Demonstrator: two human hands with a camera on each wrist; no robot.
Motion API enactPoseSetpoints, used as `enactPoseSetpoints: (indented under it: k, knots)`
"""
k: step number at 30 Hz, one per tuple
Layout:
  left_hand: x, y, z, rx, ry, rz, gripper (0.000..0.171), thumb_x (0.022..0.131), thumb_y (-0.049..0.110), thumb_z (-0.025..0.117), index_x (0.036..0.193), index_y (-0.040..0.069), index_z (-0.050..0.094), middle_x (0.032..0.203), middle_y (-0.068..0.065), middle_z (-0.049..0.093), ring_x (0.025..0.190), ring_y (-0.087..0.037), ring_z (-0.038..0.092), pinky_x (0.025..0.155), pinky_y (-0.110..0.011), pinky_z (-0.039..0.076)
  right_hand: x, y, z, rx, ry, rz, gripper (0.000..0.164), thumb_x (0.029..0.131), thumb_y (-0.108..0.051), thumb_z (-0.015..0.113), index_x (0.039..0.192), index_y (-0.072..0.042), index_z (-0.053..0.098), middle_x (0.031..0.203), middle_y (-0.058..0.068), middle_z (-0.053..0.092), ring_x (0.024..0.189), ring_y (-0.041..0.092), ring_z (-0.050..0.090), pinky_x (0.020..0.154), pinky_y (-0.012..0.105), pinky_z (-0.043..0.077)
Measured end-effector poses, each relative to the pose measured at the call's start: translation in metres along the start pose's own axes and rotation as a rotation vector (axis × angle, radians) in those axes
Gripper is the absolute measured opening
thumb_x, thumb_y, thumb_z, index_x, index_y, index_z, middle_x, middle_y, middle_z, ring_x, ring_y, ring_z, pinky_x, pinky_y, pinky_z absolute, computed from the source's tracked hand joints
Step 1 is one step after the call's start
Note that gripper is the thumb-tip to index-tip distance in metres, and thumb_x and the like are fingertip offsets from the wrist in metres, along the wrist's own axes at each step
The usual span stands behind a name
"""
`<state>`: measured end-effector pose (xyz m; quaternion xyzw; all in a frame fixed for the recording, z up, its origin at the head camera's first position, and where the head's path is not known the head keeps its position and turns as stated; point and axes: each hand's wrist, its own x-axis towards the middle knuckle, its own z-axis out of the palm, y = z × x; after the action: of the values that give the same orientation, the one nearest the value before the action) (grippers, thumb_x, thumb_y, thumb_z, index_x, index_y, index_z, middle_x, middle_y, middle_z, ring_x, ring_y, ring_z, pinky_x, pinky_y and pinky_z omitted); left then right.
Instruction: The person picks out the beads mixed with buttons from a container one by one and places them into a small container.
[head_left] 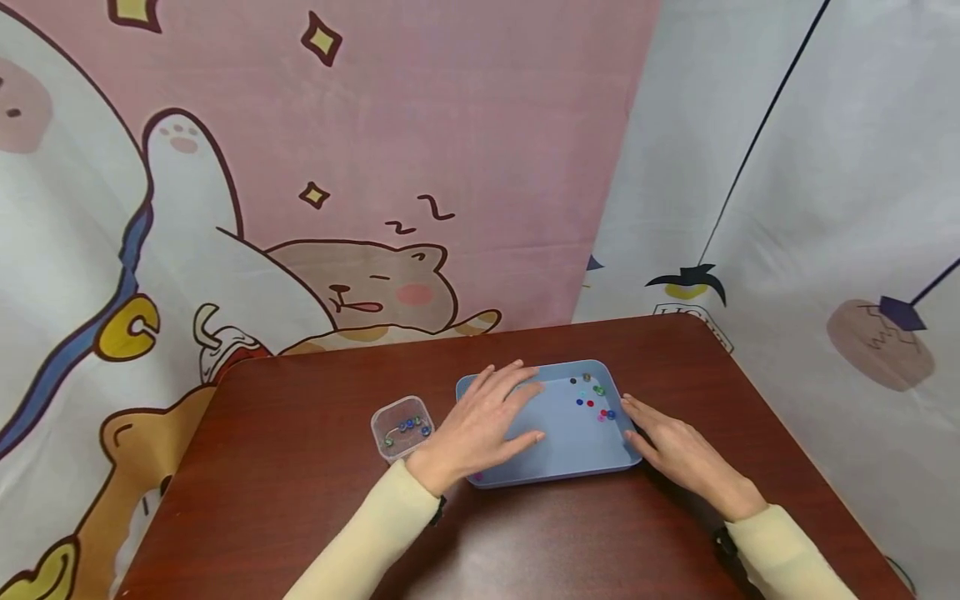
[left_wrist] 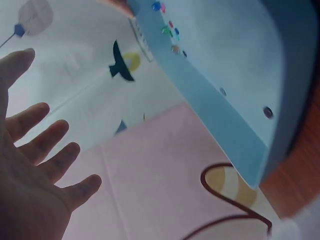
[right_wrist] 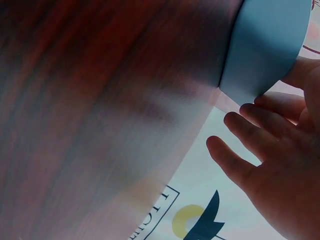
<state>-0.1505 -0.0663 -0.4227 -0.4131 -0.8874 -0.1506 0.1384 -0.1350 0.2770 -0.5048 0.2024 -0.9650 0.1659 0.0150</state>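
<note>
1. Blue tray (head_left: pixel 562 446) has the right hand (head_left: pixel 684 450) at its right rim; straight fingers touch it, maybe to steady it.
2. Left hand (head_left: pixel 480 423) hangs over the tray's left part, fingers wide, holding nothing.
3. Small beads (head_left: pixel 590 403) lie mostly on the tray's right; raised sides likely stop rolling.
4. Clear plastic box (head_left: pixel 396 413) sits left on the table (head_left: pixel 300 433), keeping other beads apart.

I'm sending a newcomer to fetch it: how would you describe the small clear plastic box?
On the reddish-brown wooden table, find the shallow light-blue rectangular tray. Just left of it in the head view sits the small clear plastic box, holding small blue and green beads. Unlike the opaque tray, it is transparent and smaller.
</note>
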Motion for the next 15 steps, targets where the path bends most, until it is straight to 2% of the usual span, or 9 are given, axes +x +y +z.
enactPoseSetpoints:
  k: [4,9,15]
  knots:
    - [0.019,0.008,0.010,0.023,-0.100,0.011,0.063,0.097,0.054,0.068,0.148,0.018,0.056,0.160,-0.004,0.042,0.155,-0.024,0.025,0.124,-0.051,0.024,0.001,-0.001,0.000,-0.001,0.001,-0.002,0.061,0.099,-0.020,0.071,0.149,0.006,0.049,0.155,0.025,0.047,0.134,0.042,0.054,0.101,0.057,0.049]
    - [0.043,0.018,0.022,0.080,-0.199,0.052,0.064,0.098,0.058,0.064,0.149,0.019,0.056,0.161,-0.005,0.040,0.157,-0.026,0.019,0.123,-0.052,0.024,0.001,-0.001,0.001,-0.003,0.019,-0.019,0.060,0.099,-0.020,0.071,0.149,0.007,0.050,0.153,0.025,0.048,0.132,0.042,0.057,0.098,0.056,0.051]
    - [0.063,0.024,0.043,0.093,-0.262,0.099,0.062,0.100,0.057,0.061,0.149,0.019,0.056,0.158,-0.002,0.045,0.155,-0.023,0.026,0.122,-0.050,0.029,0.001,0.000,0.001,-0.007,0.041,-0.036,0.060,0.097,-0.017,0.073,0.147,0.007,0.051,0.152,0.025,0.050,0.129,0.041,0.059,0.096,0.056,0.053]
